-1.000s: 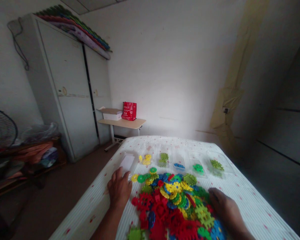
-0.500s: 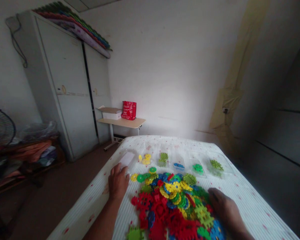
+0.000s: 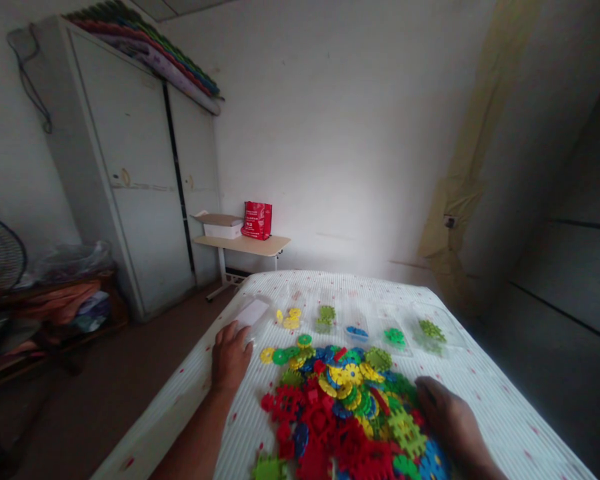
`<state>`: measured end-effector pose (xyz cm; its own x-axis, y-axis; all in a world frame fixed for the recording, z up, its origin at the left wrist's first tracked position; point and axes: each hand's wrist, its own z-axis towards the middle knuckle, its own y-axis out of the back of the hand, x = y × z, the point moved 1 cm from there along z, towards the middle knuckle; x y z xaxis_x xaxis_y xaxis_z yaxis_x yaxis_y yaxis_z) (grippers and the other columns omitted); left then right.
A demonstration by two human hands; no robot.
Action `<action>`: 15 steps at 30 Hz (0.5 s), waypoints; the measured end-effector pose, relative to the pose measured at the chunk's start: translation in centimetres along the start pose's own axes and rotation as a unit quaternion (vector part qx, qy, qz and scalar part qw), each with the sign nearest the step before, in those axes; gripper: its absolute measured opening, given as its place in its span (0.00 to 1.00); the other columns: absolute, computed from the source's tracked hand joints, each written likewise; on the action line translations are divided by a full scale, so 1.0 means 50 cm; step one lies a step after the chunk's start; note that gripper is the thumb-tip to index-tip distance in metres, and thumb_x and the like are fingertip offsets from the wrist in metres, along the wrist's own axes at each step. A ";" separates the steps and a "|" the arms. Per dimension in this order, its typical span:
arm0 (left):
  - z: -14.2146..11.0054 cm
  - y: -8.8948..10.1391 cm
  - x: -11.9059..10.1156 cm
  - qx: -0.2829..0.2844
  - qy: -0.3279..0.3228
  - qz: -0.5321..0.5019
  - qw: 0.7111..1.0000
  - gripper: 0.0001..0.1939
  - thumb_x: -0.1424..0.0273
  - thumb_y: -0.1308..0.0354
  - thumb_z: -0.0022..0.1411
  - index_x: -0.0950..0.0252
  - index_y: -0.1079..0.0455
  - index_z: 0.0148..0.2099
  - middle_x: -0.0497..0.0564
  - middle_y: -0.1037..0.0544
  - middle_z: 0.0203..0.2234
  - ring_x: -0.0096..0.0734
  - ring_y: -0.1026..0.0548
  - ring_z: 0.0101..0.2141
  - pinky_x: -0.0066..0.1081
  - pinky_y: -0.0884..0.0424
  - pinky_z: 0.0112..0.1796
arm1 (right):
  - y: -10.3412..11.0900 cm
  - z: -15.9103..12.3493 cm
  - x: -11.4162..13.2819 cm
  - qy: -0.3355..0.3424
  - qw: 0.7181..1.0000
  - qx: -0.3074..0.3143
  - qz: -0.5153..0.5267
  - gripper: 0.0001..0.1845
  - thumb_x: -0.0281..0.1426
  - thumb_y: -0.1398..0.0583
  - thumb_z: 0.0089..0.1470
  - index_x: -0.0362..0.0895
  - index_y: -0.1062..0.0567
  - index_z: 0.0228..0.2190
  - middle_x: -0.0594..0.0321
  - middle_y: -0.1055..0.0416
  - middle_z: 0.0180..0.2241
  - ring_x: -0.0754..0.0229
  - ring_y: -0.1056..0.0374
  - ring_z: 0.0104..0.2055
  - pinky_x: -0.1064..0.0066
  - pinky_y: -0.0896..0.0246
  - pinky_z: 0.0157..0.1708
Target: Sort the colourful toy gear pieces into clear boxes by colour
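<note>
Fingers of the left hand (image 3: 230, 357), loosely parted, meet the clear tray (image 3: 264, 320), now turned askew.
Its white card (image 3: 253, 311) slants more than before, lower left of centre; the right hand (image 3: 453, 415) curls beside the coloured pile (image 3: 350, 400), bottom centre; neither grip is clear.

"What stands at left?"
"A gray cabinet (image 3: 140, 233) (multicolored layers (image 3: 153, 57) piled on top) rises from brown floor (image 3: 150, 353) beside a pale wall (image 3: 330, 133)."
"And beyond?"
"A small table (image 3: 245, 245) bears a red bag (image 3: 257, 221) in soft light."
</note>
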<state>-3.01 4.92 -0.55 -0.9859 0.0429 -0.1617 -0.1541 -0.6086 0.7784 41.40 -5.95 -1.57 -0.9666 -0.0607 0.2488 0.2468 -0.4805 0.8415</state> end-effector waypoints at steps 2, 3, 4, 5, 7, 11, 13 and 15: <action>-0.008 0.021 -0.012 -0.003 0.014 0.001 1.000 0.16 0.72 0.47 0.56 0.62 0.29 0.47 0.56 0.32 0.49 0.44 0.37 0.49 0.42 0.39 0.46 | -0.001 0.000 -0.001 -0.004 1.000 0.004 0.002 0.18 0.39 0.53 0.53 0.48 0.25 0.31 0.61 0.22 0.30 0.58 0.26 0.28 0.74 0.33 0.28; -0.013 0.031 -0.020 0.003 0.012 -0.003 1.000 0.15 0.71 0.48 0.56 0.61 0.29 0.47 0.55 0.30 0.48 0.44 0.37 0.48 0.42 0.38 0.45 | -0.001 0.000 -0.001 -0.005 1.000 0.008 0.003 0.19 0.40 0.53 0.53 0.47 0.25 0.31 0.60 0.22 0.30 0.58 0.26 0.28 0.74 0.33 0.28; -0.018 0.038 -0.029 0.018 0.000 -0.012 1.000 0.15 0.71 0.48 0.56 0.60 0.29 0.46 0.54 0.29 0.46 0.43 0.35 0.47 0.42 0.38 0.45 | 0.000 0.000 -0.002 -0.005 1.000 0.012 0.004 0.19 0.40 0.53 0.53 0.47 0.25 0.32 0.60 0.22 0.30 0.58 0.26 0.28 0.74 0.33 0.28; -0.023 0.043 -0.039 0.040 -0.020 -0.027 0.999 0.14 0.72 0.49 0.57 0.60 0.28 0.45 0.53 0.27 0.44 0.41 0.34 0.45 0.40 0.38 0.45 | 0.000 0.000 -0.001 -0.004 1.000 0.015 0.006 0.19 0.40 0.53 0.53 0.47 0.25 0.32 0.59 0.22 0.30 0.58 0.26 0.28 0.73 0.33 0.29; -0.033 0.044 -0.059 0.095 -0.064 -0.061 0.992 0.13 0.74 0.50 0.57 0.61 0.28 0.43 0.52 0.25 0.40 0.37 0.32 0.43 0.35 0.38 0.46 | 0.002 0.000 -0.001 -0.003 1.000 0.016 0.013 0.20 0.41 0.53 0.53 0.47 0.25 0.32 0.59 0.22 0.31 0.58 0.26 0.28 0.73 0.33 0.29; -0.043 0.029 -0.090 0.189 -0.060 -0.066 0.978 0.18 0.77 0.51 0.56 0.61 0.30 0.47 0.52 0.27 0.45 0.32 0.32 0.45 0.29 0.38 0.46 | 0.001 0.000 0.000 -0.003 1.000 0.015 0.017 0.19 0.41 0.53 0.53 0.47 0.25 0.32 0.59 0.22 0.30 0.57 0.26 0.29 0.73 0.33 0.29; -0.044 0.027 -0.100 0.225 -0.046 -0.049 0.972 0.18 0.77 0.52 0.58 0.61 0.31 0.48 0.52 0.27 0.46 0.31 0.32 0.46 0.29 0.37 0.46 | 0.000 -0.001 -0.001 0.000 1.000 0.013 0.016 0.19 0.41 0.53 0.54 0.47 0.25 0.32 0.59 0.22 0.30 0.58 0.26 0.29 0.73 0.33 0.29; -0.042 0.032 -0.106 0.249 -0.045 -0.036 0.967 0.16 0.76 0.54 0.59 0.61 0.29 0.46 0.52 0.27 0.44 0.31 0.32 0.45 0.29 0.38 0.46 | -0.001 -0.001 -0.002 0.003 1.000 0.011 0.016 0.19 0.40 0.53 0.54 0.47 0.25 0.32 0.59 0.22 0.30 0.58 0.26 0.29 0.74 0.34 0.29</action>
<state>2.12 2.04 0.26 -0.9695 0.1541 -0.1908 -0.2134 -0.1464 0.9659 41.49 -5.97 -1.69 -0.9584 -0.0813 0.2737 0.2798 -0.4591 0.8432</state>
